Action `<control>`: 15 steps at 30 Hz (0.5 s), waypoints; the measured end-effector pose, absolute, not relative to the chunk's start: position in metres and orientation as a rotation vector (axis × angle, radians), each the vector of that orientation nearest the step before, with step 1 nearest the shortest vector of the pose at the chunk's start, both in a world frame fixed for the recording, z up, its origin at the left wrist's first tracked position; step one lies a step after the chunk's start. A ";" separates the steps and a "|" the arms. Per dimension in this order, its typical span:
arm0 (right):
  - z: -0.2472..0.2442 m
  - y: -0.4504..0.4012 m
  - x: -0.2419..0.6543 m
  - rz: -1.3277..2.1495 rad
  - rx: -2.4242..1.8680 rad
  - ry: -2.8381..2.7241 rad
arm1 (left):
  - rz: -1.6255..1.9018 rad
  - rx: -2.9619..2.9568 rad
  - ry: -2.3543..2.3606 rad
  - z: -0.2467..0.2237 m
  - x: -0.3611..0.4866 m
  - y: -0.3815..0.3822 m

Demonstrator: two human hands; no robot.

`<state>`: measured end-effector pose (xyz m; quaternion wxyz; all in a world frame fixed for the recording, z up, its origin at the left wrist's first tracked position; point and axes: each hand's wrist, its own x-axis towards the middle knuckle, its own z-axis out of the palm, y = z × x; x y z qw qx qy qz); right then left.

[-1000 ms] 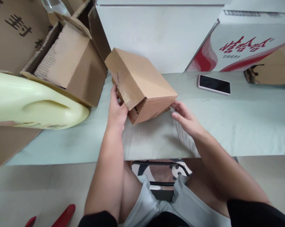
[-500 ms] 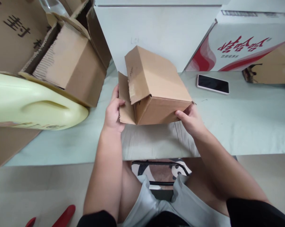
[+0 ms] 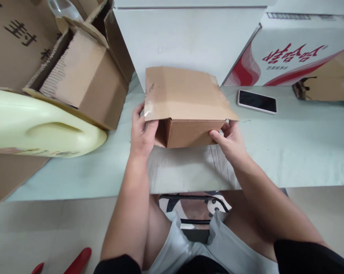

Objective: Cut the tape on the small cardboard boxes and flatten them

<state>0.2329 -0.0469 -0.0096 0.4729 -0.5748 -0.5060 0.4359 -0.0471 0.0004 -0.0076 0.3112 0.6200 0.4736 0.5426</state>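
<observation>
A small brown cardboard box (image 3: 194,99) is held between my two hands, above the green cloth in front of the white box. My left hand (image 3: 143,133) grips its left end, with the thumb in front at the flap's edge and the fingers partly hidden behind. At the right end my right hand (image 3: 227,135) holds the box, thumb on the front face and fingers under the corner flap. The left end stands open, showing a dark inside. A torn patch with tape marks the upper left flap.
A pale yellow jug (image 3: 46,123) lies at the left beside an open carton (image 3: 83,72). Behind stand a white box (image 3: 189,38) and a red-and-white printed carton (image 3: 294,53). A phone (image 3: 257,101) rests on the green cloth (image 3: 288,152) at the right.
The box has tilted so its top lies flatter, and the side flaps now stick outward at both ends. My left hand has moved slightly right, its thumb now at the flap's edge.
</observation>
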 end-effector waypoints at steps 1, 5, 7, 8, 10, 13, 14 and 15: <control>-0.010 -0.047 0.234 1.064 -1.414 -1.234 | 1.445 1.676 1.224 -0.006 -0.047 -0.001; -0.012 -0.047 0.235 1.047 -1.435 -1.248 | 1.356 1.681 1.110 -0.002 -0.042 -0.006; -0.011 -0.048 0.235 1.041 -1.440 -1.239 | 1.292 1.638 1.139 -0.001 -0.040 -0.008; -0.011 -0.048 0.234 1.041 -1.437 -1.226 | 1.269 1.621 1.155 -0.001 -0.040 -0.009; -0.010 -0.048 0.233 1.046 -1.418 -1.196 | 1.246 1.605 1.169 -0.002 -0.040 -0.009; -0.008 -0.048 0.231 1.055 -1.386 -1.167 | 1.269 1.587 1.184 -0.003 -0.039 -0.009; -0.008 -0.048 0.231 1.056 -1.380 -1.162 | 1.285 1.580 1.199 -0.004 -0.039 -0.008; -0.008 -0.047 0.230 1.054 -1.374 -1.156 | 1.302 1.574 1.213 -0.004 -0.039 -0.008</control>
